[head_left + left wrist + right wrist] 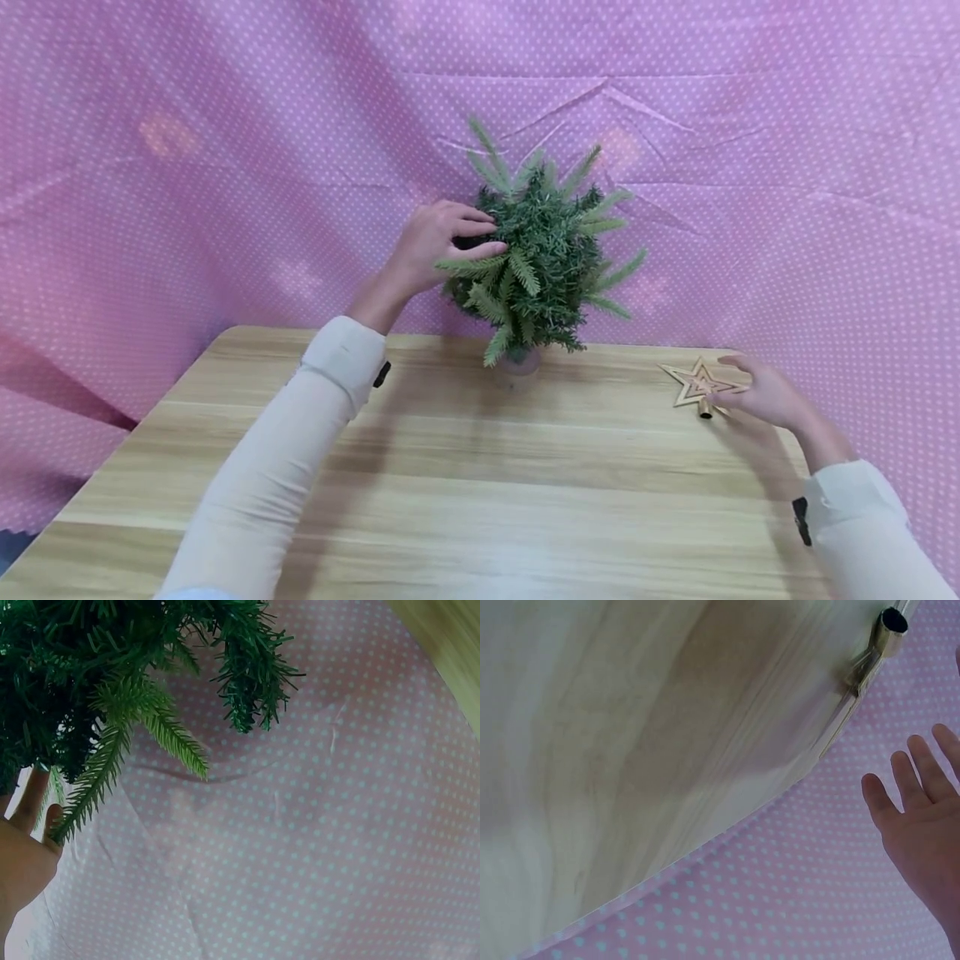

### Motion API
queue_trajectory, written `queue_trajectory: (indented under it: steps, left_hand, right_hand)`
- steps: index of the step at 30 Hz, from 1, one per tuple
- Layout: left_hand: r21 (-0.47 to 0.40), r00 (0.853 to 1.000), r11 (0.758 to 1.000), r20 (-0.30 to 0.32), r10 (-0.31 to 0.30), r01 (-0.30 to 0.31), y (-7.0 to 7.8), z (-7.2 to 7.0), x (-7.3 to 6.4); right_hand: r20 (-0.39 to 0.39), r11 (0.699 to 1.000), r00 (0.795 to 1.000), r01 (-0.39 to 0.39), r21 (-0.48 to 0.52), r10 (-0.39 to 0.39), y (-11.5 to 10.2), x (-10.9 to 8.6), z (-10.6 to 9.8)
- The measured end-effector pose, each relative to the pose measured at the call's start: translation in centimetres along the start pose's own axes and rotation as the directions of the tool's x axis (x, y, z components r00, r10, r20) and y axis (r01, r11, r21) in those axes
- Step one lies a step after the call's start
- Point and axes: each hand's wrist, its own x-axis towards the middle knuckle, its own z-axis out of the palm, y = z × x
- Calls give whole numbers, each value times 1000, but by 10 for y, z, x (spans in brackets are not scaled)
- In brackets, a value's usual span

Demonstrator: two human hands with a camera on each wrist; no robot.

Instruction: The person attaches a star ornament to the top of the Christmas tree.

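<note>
A small artificial Christmas tree (551,267) stands upright near the table's back edge, light green sprigs poking out of its darker needles. At its left side my left hand (438,237) has thumb and fingers apart, the fingertips among the branches. The left wrist view shows that hand (28,859) beside a drooping sprig (97,780); the needles hide some fingertips. A gold star tree topper (693,385) lies near the back right corner, its short tube toward me. My right hand (772,396) is over its right side. In the right wrist view the fingers (922,776) are spread and apart from the topper's tube (889,634).
The wood-grain table (480,517) ends at a back edge just behind the tree and the star. Pink dotted cloth (300,167) hangs behind it and along both sides. A pale round base (519,367) shows under the tree.
</note>
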Motion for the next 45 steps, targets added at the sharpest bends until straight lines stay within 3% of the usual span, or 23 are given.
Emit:
queue_trajectory:
  steps: [10,17,24,36,45]
  left_hand:
    - [-6,1000,1000,-10,2,-2,-3,2,-3]
    - [0,1000,1000,-30,6,-6,-3,1,-3]
    - [-13,999,1000,-48,2,-3,-4,-1,-7]
    - [-3,997,1000,-73,25,-25,-4,1,-6]
    - [-11,999,1000,-43,6,-6,-1,4,-4]
  right_hand:
    - [44,1000,999,3,31,-4,11,1,5]
    - [19,995,999,42,86,-44,20,0,9]
    - [48,997,999,6,82,-9,23,5,10]
    - [84,996,996,11,89,-18,34,2,11]
    - [102,996,993,-66,53,60,43,-3,10]
